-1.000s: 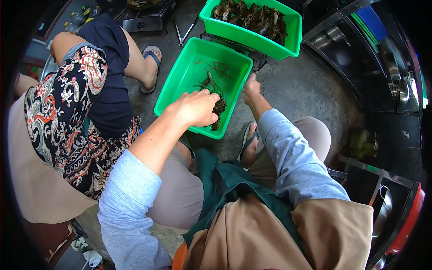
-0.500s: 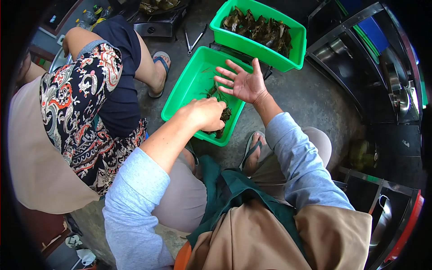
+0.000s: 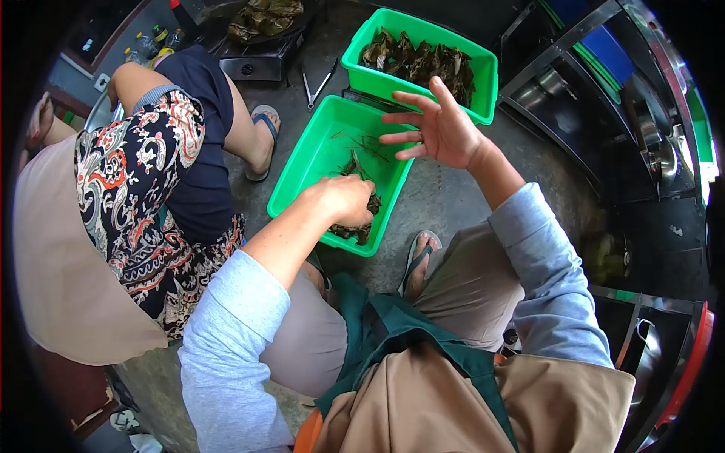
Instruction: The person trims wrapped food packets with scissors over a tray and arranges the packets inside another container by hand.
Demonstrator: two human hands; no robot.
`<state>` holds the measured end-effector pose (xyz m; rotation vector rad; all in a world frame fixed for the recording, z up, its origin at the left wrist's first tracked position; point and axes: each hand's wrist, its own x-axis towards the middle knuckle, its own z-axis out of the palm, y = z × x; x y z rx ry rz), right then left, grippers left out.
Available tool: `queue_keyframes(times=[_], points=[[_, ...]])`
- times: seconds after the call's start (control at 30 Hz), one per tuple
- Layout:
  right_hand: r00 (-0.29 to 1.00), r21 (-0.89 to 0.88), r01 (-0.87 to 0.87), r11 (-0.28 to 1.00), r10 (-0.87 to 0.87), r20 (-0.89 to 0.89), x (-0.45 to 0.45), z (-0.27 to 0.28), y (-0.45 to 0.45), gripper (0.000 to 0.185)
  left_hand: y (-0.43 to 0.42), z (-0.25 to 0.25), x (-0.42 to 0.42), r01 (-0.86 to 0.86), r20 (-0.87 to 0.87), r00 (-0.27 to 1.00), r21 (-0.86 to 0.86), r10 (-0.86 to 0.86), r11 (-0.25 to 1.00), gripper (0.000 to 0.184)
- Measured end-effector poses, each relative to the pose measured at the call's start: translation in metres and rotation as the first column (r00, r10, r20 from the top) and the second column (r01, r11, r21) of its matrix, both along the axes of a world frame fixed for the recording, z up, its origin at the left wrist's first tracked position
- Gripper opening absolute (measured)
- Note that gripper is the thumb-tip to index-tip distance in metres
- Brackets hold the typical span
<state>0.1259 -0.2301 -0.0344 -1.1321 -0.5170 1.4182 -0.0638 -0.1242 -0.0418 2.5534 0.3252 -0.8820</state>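
Note:
My left hand (image 3: 343, 200) reaches down into the nearer green basin (image 3: 302, 162), over a small heap of dark leafy scraps (image 3: 361, 230). Its fingers curl downward and their tips are hidden, so what they hold, if anything, cannot be made out. Thin brown strips (image 3: 368, 145) lie on the basin's floor. My right hand (image 3: 442, 130) is raised beside the basins with its fingers spread and nothing in it. Behind it, a second green basin (image 3: 483, 102) holds dark leaf-wrapped bundles (image 3: 423, 60).
At the left sits another person (image 3: 140, 166) in a patterned top. Metal tongs (image 3: 319, 84) lie on the floor beside a stove (image 3: 253, 66) with leafy bundles on top. Metal shelves (image 3: 559, 90) with pans stand at the right. Bottles (image 3: 147, 44) are at the back left.
My right hand has come up from beside the nearer basin, opened, and moved right. My left hand stays in the basin. The whole view has shifted slightly.

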Motion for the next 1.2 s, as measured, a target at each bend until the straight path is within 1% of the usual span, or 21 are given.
queue_keyframes(times=[0.07,0.1,0.2,0.23,0.33,0.53,0.7,0.8,0.9,1.0,1.1,1.2], points=[[0.995,-0.028,0.087,0.996,-0.086,0.045,0.003,-0.002,-0.011,0.098,-0.001,-0.003,0.001,0.002,0.008,1.0,-0.001,-0.002,1.0,0.061],[0.99,-0.023,0.141,0.99,-0.14,0.013,0.006,-0.006,-0.014,0.101,-0.002,-0.004,0.001,0.001,0.011,1.0,-0.001,-0.001,1.0,0.061],[0.956,-0.034,0.293,0.956,-0.294,-0.011,0.011,-0.012,-0.01,0.101,-0.001,-0.01,0.0,0.012,0.015,1.0,-0.005,-0.012,1.0,0.06],[0.949,-0.014,0.315,0.949,-0.315,-0.027,0.012,-0.01,-0.009,0.102,0.0,-0.011,0.0,0.018,0.021,1.0,-0.007,-0.018,1.0,0.06],[0.933,-0.008,0.36,0.933,-0.36,0.021,0.002,-0.003,-0.008,0.103,0.003,-0.014,0.0,-0.013,0.042,0.999,-0.01,0.013,1.0,0.06],[0.939,0.052,0.327,0.944,-0.33,0.1,-0.001,-0.009,-0.006,0.103,-0.003,-0.012,0.002,-0.03,0.03,0.999,0.006,0.03,1.0,0.06],[0.93,0.074,0.342,0.937,-0.349,0.118,0.001,-0.01,-0.004,0.103,-0.004,-0.021,0.003,-0.02,0.005,1.0,0.004,0.02,1.0,0.06],[0.947,0.113,0.312,0.943,-0.318,0.041,0.003,-0.007,-0.006,0.102,-0.007,-0.017,0.004,-0.02,-0.023,1.0,0.016,0.021,1.0,0.06],[0.944,0.159,0.329,0.931,-0.322,-0.067,0.001,-0.004,-0.007,0.101,-0.007,-0.024,0.004,-0.013,-0.019,1.0,0.028,0.014,1.0,0.061],[0.939,0.117,0.339,0.934,-0.329,-0.098,-0.001,0.0,-0.008,0.101,-0.008,-0.024,0.005,-0.012,-0.018,1.0,0.037,0.013,0.999,0.06],[0.933,0.127,0.35,0.928,-0.334,-0.132,0.0,0.0,-0.008,0.1,-0.009,-0.022,0.005,0.0,-0.02,1.0,0.039,0.0,0.999,0.06],[0.913,0.216,0.384,0.898,-0.335,-0.233,0.002,0.001,-0.008,0.098,-0.009,-0.021,0.005,0.0,-0.016,1.0,0.043,0.001,0.999,0.06]])
